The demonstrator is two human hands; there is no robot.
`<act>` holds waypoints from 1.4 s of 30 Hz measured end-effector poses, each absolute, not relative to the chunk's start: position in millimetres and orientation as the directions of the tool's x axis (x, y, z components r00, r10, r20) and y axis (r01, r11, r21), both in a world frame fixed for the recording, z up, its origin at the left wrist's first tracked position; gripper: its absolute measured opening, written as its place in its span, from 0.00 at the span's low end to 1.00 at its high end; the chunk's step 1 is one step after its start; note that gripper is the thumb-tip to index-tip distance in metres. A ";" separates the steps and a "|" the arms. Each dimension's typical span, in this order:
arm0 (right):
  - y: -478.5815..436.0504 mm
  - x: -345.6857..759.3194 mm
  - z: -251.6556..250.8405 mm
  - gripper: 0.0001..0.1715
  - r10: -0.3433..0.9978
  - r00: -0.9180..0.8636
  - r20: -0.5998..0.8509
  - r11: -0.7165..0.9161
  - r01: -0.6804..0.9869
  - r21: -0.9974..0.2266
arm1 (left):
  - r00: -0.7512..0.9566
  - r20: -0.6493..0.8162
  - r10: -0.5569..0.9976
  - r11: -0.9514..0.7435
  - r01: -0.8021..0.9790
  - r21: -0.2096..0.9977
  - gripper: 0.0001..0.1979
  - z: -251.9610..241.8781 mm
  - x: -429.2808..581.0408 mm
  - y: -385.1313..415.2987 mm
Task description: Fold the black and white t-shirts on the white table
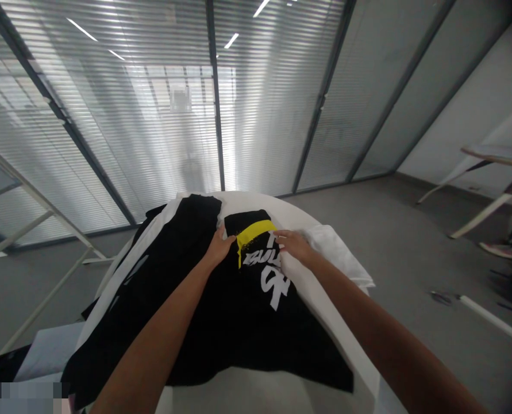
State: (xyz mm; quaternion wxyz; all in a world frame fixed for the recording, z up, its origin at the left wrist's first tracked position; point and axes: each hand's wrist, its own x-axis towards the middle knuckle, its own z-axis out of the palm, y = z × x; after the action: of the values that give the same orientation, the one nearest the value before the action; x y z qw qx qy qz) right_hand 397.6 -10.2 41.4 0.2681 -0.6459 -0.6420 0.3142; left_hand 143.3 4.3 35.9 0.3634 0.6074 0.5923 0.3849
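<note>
A black T-shirt (pixel 238 339) with a yellow band and white lettering lies spread on a round white table (pixel 307 356), its far part folded and narrow. At that part's left edge, my left hand (pixel 222 246) is closed on the cloth, thumb on top. Opposite it, my right hand (pixel 296 247) grips the right edge beside the white lettering, and its fingertips are partly hidden. Left of the shirt lies another black garment (pixel 152 276) with a white stripe, passing beneath my left forearm.
White cloth (pixel 339 253) hangs over the table's right side. A white metal frame (pixel 44 201) stands at the left, with pale cloth (pixel 53 351) below it. Glass partitions with blinds (pixel 260 103) rise behind. Another table (pixel 497 155) is at the far right.
</note>
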 end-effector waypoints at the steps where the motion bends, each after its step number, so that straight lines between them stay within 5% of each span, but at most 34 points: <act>1: -5.3 397.1 42.1 0.24 0.999 -0.017 -0.045 -0.021 0.689 -0.725 | 0.031 0.092 0.995 -0.095 0.509 0.855 0.32 36.2 145.0 3.2; 4: -3.4 386.8 36.6 0.29 1.000 0.016 0.007 -0.008 0.764 -0.645 | 0.221 0.218 0.951 -0.310 0.720 0.621 0.30 32.1 147.5 -8.8; 9: -33.6 366.1 19.5 0.35 0.993 0.073 0.097 -0.040 0.950 -0.309 | 0.433 0.168 0.886 -0.464 0.844 0.269 0.23 19.4 144.3 -39.2; 17: -83.5 357.3 15.6 0.31 0.999 -0.051 -0.002 0.051 0.986 -0.158 | 0.414 0.175 0.893 -0.444 0.874 0.199 0.18 17.7 130.2 -61.0; 31: -59.5 338.2 16.3 0.37 0.992 -0.031 -0.120 0.013 0.989 -0.150 | 0.335 0.326 0.884 -0.410 0.891 0.194 0.21 13.2 127.5 -56.9; 38: -71.3 359.5 31.9 0.29 0.997 0.068 -0.047 -0.079 0.948 -0.307 | 0.334 0.290 0.897 -0.392 0.904 0.170 0.15 17.7 130.2 -64.7; 42: -77.9 378.9 35.1 0.26 0.995 0.004 -0.100 -0.054 0.864 -0.500 | 0.265 0.285 0.921 -0.320 0.933 0.167 0.15 20.3 134.0 -66.5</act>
State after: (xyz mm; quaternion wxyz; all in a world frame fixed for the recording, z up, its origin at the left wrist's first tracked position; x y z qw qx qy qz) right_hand 378.9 -77.9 35.1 0.1500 -0.6926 -0.6711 0.2178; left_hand 134.0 -66.5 20.3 -0.0172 0.7951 0.5830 0.1666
